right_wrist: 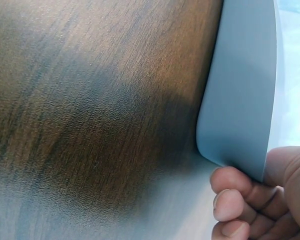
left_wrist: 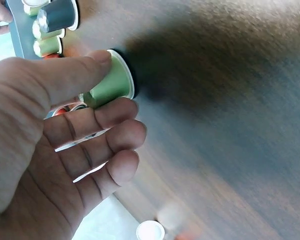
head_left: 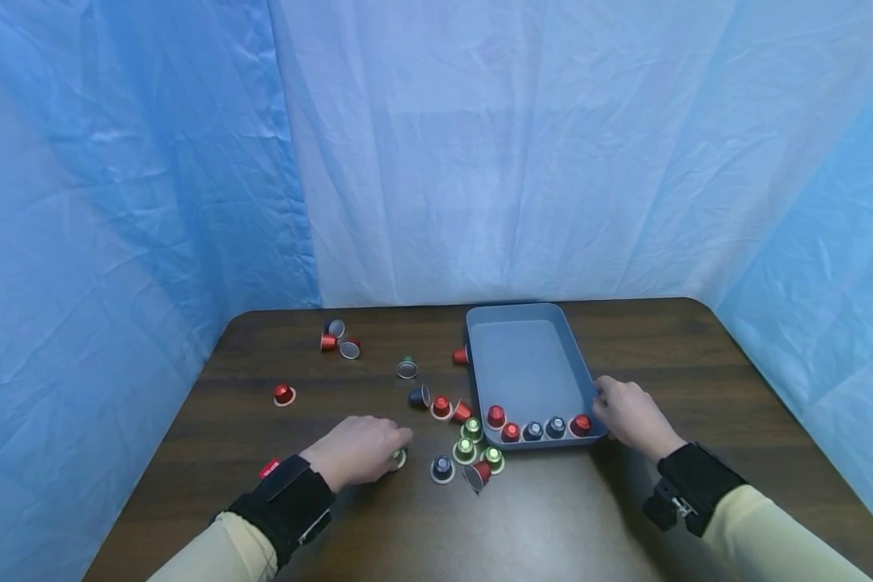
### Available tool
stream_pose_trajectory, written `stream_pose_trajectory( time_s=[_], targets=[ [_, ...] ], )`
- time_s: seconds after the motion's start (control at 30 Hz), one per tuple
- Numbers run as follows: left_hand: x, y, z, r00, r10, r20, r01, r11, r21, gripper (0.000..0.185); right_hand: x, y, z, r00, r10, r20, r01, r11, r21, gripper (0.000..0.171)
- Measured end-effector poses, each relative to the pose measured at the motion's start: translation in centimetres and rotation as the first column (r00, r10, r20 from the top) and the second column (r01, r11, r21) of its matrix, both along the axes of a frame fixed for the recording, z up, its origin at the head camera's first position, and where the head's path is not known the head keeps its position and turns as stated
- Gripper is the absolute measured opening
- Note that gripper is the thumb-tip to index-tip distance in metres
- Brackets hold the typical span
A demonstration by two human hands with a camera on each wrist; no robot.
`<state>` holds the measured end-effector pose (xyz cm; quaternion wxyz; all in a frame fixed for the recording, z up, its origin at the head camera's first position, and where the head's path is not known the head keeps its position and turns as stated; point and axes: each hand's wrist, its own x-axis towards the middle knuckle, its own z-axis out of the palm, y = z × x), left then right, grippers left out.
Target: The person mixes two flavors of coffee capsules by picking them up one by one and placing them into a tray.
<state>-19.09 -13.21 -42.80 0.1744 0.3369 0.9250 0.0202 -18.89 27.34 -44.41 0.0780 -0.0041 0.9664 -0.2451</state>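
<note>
Green capsule (left_wrist: 112,84) pinched by left hand (head_left: 360,450), right hand (head_left: 631,417) gripping grey tray (head_left: 527,364) corner

5 capsules (head_left: 532,431) in tray (head_left: 527,323), others left on table (head_left: 698,364)

The person wears cream long sleeves on both arms. Each wrist carries a wide black strap with a camera mount: the left strap (head_left: 288,501) shows a flat dark block and a small red tab at its edge, the right strap (head_left: 691,485) a grey metal bracket. Both hands are bare.
</note>
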Motion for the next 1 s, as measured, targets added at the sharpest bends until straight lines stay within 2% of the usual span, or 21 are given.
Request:
stream_pose_trajectory(
  time_s=[0.2,0.43,0.67,0.83,1.0],
  targets=[
    [0.1,0.6,1.2,0.999,-0.03,-0.026,0.03,1.0,0.001,0.024,0.0,0.1,0.1,1.0,0.007,-0.005,-0.007,1.0,0.0,0.04],
    [-0.1,1.8,3.7,0.996,-0.057,-0.066,0.057,0.998,0.005,0.026,0.0,0.1,0.1,1.0,0.012,-0.009,-0.012,1.0,0.0,0.039],
    [-0.5,3.0,5.6,0.989,-0.077,-0.126,0.08,0.997,0.015,0.025,0.0,0.1,0.1,1.0,0.002,-0.001,-0.002,1.0,-0.005,0.039],
    [-0.9,4.1,6.5,0.983,-0.089,-0.163,0.092,0.996,0.007,0.026,0.1,0.0,0.1,1.0,0.007,0.0,-0.007,1.0,-0.01,0.04],
    [-1.3,5.2,6.9,0.98,-0.102,-0.171,0.109,0.993,0.033,0.021,0.1,0.0,0.1,1.0,0.004,0.005,-0.004,1.0,-0.011,0.04]
  ],
)
